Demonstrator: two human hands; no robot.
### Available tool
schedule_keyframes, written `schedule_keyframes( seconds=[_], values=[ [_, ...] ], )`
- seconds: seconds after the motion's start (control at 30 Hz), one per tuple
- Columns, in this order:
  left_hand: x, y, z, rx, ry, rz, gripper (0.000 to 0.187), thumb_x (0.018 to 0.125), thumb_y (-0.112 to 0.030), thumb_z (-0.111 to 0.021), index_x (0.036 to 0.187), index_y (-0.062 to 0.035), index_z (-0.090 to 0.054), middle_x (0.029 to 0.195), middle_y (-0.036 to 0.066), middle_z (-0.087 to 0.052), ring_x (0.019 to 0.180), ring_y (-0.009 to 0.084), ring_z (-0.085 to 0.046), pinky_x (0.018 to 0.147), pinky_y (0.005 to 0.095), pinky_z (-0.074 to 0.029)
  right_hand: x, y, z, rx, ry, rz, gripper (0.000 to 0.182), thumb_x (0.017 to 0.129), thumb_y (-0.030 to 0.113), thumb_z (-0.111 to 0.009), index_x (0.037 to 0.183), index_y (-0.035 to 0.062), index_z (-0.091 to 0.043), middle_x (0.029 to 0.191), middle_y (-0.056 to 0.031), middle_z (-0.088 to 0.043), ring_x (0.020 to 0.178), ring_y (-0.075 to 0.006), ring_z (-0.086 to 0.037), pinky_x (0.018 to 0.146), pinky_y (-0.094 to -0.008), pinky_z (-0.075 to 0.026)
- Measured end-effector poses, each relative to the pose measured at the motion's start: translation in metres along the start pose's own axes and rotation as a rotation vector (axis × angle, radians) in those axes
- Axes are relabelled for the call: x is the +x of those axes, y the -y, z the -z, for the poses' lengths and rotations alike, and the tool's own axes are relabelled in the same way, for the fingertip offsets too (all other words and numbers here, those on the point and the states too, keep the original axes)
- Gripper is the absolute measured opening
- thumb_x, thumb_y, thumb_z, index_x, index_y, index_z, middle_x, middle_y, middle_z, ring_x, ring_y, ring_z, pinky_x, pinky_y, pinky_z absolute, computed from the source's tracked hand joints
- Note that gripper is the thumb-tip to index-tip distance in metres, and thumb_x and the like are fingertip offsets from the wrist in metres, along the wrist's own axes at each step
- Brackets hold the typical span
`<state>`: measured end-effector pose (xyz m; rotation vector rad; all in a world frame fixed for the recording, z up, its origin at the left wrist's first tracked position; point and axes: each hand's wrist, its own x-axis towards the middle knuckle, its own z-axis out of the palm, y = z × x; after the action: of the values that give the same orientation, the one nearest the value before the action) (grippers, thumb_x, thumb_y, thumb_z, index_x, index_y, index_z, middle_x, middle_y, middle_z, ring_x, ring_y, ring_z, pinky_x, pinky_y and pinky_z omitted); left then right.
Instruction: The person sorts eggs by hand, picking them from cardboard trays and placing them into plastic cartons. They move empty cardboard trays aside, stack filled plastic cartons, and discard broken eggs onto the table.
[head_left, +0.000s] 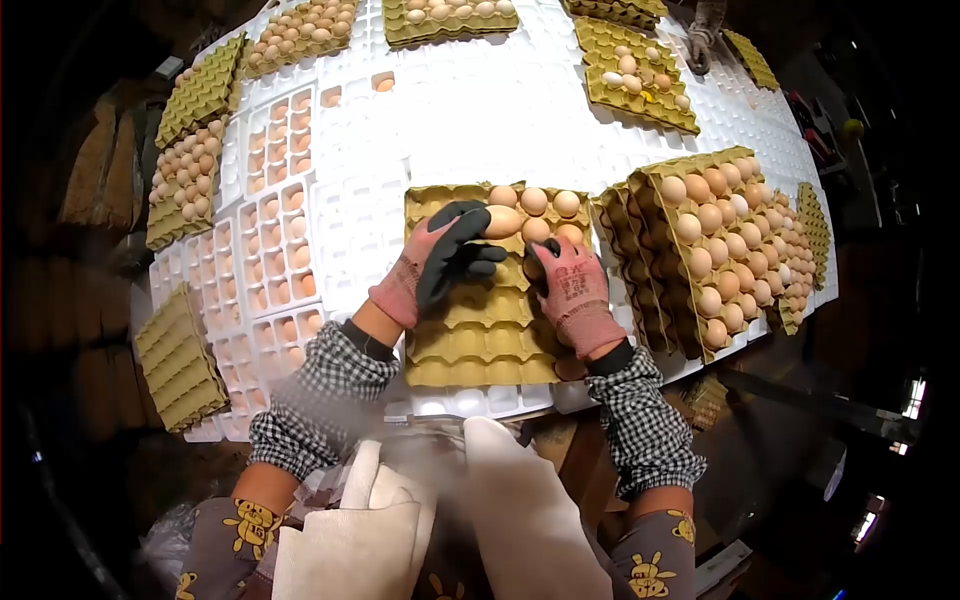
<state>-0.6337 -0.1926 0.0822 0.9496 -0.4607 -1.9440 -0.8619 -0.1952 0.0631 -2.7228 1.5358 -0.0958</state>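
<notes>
Left hand (440,262), gloved: fingertips pinching the left end of a brown egg (503,222), other fingers loosely spread. Egg sits ahead and to the right of that palm, over the upper part of the pulp egg tray (483,343); long axis roughly crosswise, left to right (neighbours look rounder from here). Left hand is the nearer one, touching it; right hand (574,292) lies right of the egg and closer to the body.

Right hand, also gloved: fingers curled down just below the second-row eggs (536,230); can't tell if they grip anything, tips partly hidden. Top-row eggs (534,202) lie beyond both hands.

Right of the right hand: filled egg trays (727,245), tilted. Left of the left hand: white compartment trays (322,250), some with eggs. Far right, beyond the right hand: another person's hand (700,50) beside a part-filled tray (637,80).
</notes>
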Motion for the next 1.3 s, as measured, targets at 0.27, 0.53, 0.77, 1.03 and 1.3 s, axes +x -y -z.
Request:
schedule_keyframes(
  seconds=[0.27,0.53,0.77,1.03,1.3],
  values=[
    [0.027,-0.005,0.030,0.034,0.091,-0.207,0.031,0.098,-0.012,-0.056,0.124,0.0050,-0.055,0.117,0.013,-0.061,0.098,0.0189,-0.067,0.079,0.0307,-0.058,0.000,-0.037,0.015,1.655,-0.036,-0.386,0.040,0.087,0.011,-0.063,0.124,0.0004,-0.054,0.102,-0.0067,-0.064,0.081,-0.0129,-0.062,0.072,-0.0250,-0.053],
    [0.086,-0.024,-0.007,1.762,-0.111,-0.363,0.045,0.079,-0.034,-0.075,0.113,-0.0096,-0.058,0.106,0.012,-0.063,0.100,0.0276,-0.064,0.081,0.0402,-0.054,0.052,-0.025,0.023,0.037,0.177,-0.156,0.050,0.070,0.027,-0.082,0.117,0.0229,-0.065,0.123,-0.0129,-0.051,0.108,-0.0303,-0.059,0.087,-0.0402,-0.052],
    [0.100,-0.028,-0.054,2.263,0.060,-0.353,0.042,0.083,-0.039,-0.069,0.117,-0.0146,-0.066,0.109,0.014,-0.058,0.092,0.0263,-0.063,0.078,0.0380,-0.054,0.024,-0.036,0.001,2.942,0.050,-0.405,0.059,0.094,0.055,-0.051,0.131,0.0103,-0.054,0.123,-0.0128,-0.061,0.069,-0.0164,-0.052,0.055,-0.0302,-0.042],
    [0.082,-0.033,0.005,1.213,-0.209,-0.588,0.051,0.068,-0.028,-0.082,0.113,-0.0131,-0.065,0.119,0.017,-0.058,0.108,0.0315,-0.061,0.092,0.0395,-0.052,0.025,-0.031,-0.013,3.027,-0.002,-0.517,0.055,0.094,0.045,-0.055,0.134,0.0080,-0.048,0.117,-0.0134,-0.058,0.069,-0.0198,-0.050,0.057,-0.0354,-0.042],
    [0.065,-0.099,0.196,1.650,-0.864,-0.456,0.045,0.079,-0.035,-0.074,0.120,-0.0200,-0.065,0.129,0.015,-0.051,0.108,0.0307,-0.062,0.085,0.0412,-0.055,0.195,0.055,-0.009,1.177,-0.181,0.042,0.041,0.076,0.020,-0.080,0.112,0.0092,-0.065,0.117,-0.0103,-0.059,0.103,-0.0229,-0.063,0.085,-0.0361,-0.054]
  ],
)
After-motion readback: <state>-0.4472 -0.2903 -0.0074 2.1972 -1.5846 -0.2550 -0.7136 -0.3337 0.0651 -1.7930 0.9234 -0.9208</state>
